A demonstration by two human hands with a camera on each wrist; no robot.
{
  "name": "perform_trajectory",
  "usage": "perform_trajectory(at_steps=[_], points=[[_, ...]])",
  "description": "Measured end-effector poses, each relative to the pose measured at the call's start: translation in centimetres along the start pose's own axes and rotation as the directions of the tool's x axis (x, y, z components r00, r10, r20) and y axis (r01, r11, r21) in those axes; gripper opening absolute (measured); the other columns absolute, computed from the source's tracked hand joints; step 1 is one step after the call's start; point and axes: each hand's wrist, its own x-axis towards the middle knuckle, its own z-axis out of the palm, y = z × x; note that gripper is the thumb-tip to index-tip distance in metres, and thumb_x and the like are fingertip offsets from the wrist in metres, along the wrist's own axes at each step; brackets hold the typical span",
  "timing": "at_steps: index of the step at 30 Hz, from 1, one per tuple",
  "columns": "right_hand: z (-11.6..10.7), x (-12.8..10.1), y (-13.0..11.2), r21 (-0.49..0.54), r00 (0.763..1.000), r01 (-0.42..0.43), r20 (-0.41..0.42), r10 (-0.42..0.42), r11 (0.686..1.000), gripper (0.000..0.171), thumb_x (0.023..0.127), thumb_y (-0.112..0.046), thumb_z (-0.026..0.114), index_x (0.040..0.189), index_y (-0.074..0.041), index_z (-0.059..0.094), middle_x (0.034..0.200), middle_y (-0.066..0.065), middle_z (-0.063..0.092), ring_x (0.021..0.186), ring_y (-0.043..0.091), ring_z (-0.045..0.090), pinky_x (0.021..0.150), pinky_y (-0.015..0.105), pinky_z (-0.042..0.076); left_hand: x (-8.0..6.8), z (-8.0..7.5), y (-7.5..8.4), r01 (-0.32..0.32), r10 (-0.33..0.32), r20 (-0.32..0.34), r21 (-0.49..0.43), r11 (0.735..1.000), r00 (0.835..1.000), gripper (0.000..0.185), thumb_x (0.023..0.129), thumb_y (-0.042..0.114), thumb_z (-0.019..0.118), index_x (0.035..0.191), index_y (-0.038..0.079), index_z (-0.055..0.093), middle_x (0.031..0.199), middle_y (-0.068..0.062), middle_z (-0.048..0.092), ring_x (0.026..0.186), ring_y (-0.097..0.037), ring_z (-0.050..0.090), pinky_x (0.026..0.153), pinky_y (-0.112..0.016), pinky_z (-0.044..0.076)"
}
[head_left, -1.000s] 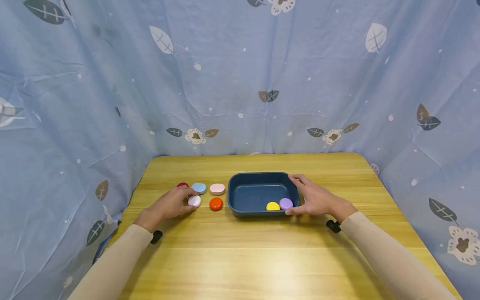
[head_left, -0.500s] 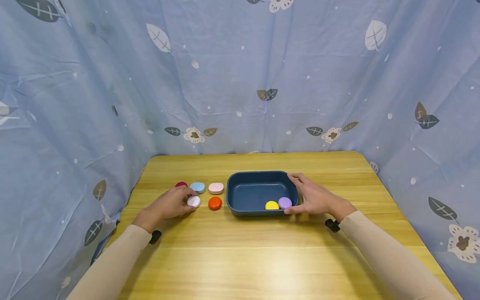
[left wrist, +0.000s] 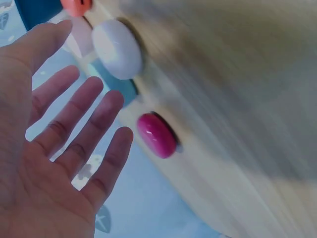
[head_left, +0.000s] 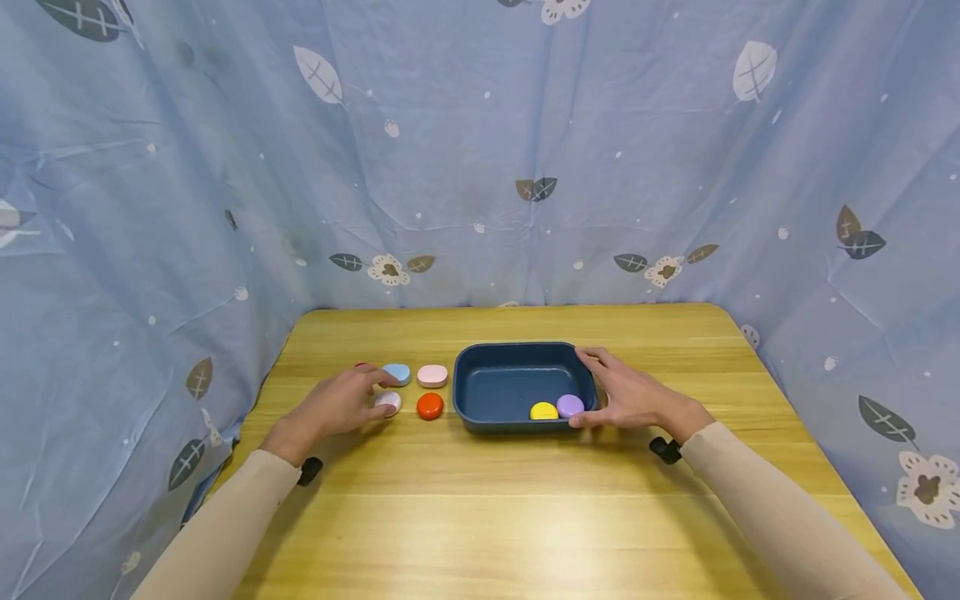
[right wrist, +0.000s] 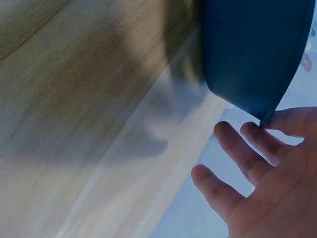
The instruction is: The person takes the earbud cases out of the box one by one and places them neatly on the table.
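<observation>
In the head view my left hand is over a small glossy white rounded piece, thumb overlapping its near side. In the left wrist view the fingers are spread, with bare space between them and the white piece. A light blue oval piece lies just beyond the fingertips, and a crimson one is mostly hidden behind the hand in the head view. My right hand holds the right end of a dark blue tray, thumb at the near corner, forefinger at the far corner.
A pink oval piece and a round orange-red piece lie between the left hand and the tray. Inside the tray, a yellow piece and a purple piece sit near its right front corner. A patterned blue curtain surrounds the wooden table.
My left fingers have spread and lifted a little off the white piece, covering more of the crimson one. The right hand and tray stay as they were.
</observation>
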Motion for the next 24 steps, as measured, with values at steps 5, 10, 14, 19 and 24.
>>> perform_trajectory(at_steps=[5,10,14,19,24], points=[[-0.2,0.0,0.2,-0.001,1.000,0.010,0.001,-0.010,1.000,0.135,0.093,-0.077,0.087,0.188,-0.010,0.019,0.191,0.021,0.029,0.150,0.049,0.065,0.115,0.070,0.060,0.2,-0.6,1.5,-0.047,0.047,-0.035,0.001,0.999,0.998,0.047,0.108,0.041,0.087,0.148,0.019,0.078,0.144,-0.004,0.078,0.119,-0.028,0.082,0.099,-0.056,0.069],[-0.7,0.0,0.4,0.023,1.000,0.027,-0.007,-0.027,0.999,0.133,0.092,-0.073,0.091,0.187,-0.010,0.022,0.189,0.020,0.032,0.151,0.049,0.065,0.116,0.070,0.059,0.9,-1.4,3.3,-0.122,0.126,-0.090,0.045,0.992,0.988,0.049,0.107,0.039,0.088,0.149,0.017,0.077,0.141,-0.005,0.077,0.118,-0.029,0.083,0.099,-0.053,0.070],[-1.3,0.2,0.3,0.030,0.999,0.038,-0.016,-0.038,0.999,0.132,0.089,-0.075,0.092,0.185,-0.008,0.029,0.187,0.018,0.036,0.151,0.047,0.065,0.112,0.069,0.062,2.0,-2.4,5.0,-0.171,0.179,-0.098,0.080,0.982,0.979,0.052,0.106,0.041,0.088,0.151,0.018,0.076,0.142,-0.006,0.076,0.118,-0.029,0.079,0.102,-0.052,0.069],[-1.5,0.7,0.3,0.013,0.999,0.045,-0.032,-0.045,0.999,0.133,0.086,-0.078,0.093,0.182,-0.007,0.036,0.184,0.019,0.040,0.155,0.047,0.062,0.118,0.070,0.059,3.8,-3.1,7.0,-0.270,0.281,-0.116,0.101,0.958,0.953,0.052,0.104,0.040,0.091,0.149,0.019,0.078,0.137,-0.006,0.077,0.117,-0.028,0.078,0.102,-0.050,0.068],[-1.4,0.8,0.5,-0.005,0.999,0.049,-0.015,-0.049,0.999,0.138,0.084,-0.087,0.089,0.182,-0.006,0.036,0.184,0.020,0.042,0.159,0.048,0.058,0.123,0.070,0.055,5.0,-3.2,8.9,-0.298,0.305,-0.075,0.094,0.950,0.949,0.056,0.103,0.046,0.092,0.152,0.023,0.077,0.142,-0.005,0.075,0.124,-0.027,0.076,0.105,-0.050,0.068]])
